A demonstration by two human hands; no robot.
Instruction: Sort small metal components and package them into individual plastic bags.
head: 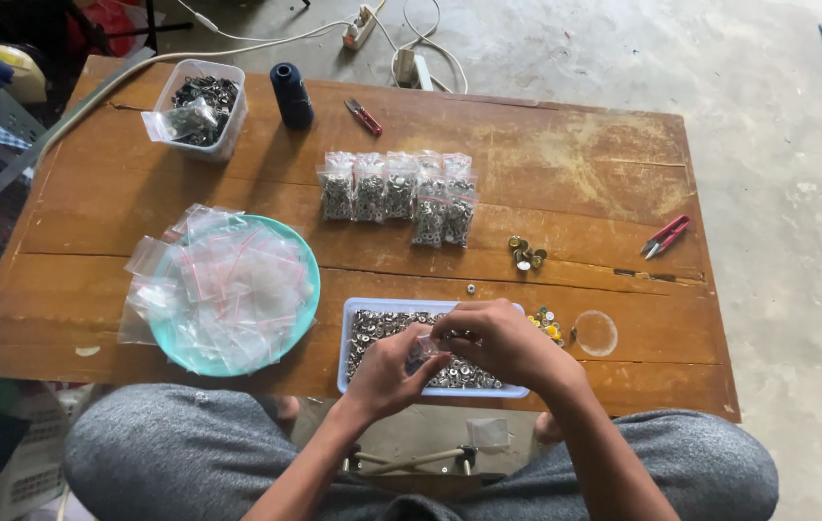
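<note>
Both my hands are together over a shallow white tray point(363, 311) full of small silver metal rings, at the near edge of a wooden table point(565, 164). My left hand point(387, 371) pinches a small clear zip bag point(427, 344) from below. My right hand point(498, 340) curls over the top of the same bag, fingers closed at its mouth. I cannot tell what is inside the bag.
A teal plate point(307, 280) heaped with empty clear zip bags lies to the left. Several filled bags point(397, 193) lie in a row mid-table. A clear tub of dark metal parts point(201, 106), a dark thread spool point(291, 95), red snips point(665, 235), loose buttons point(526, 253).
</note>
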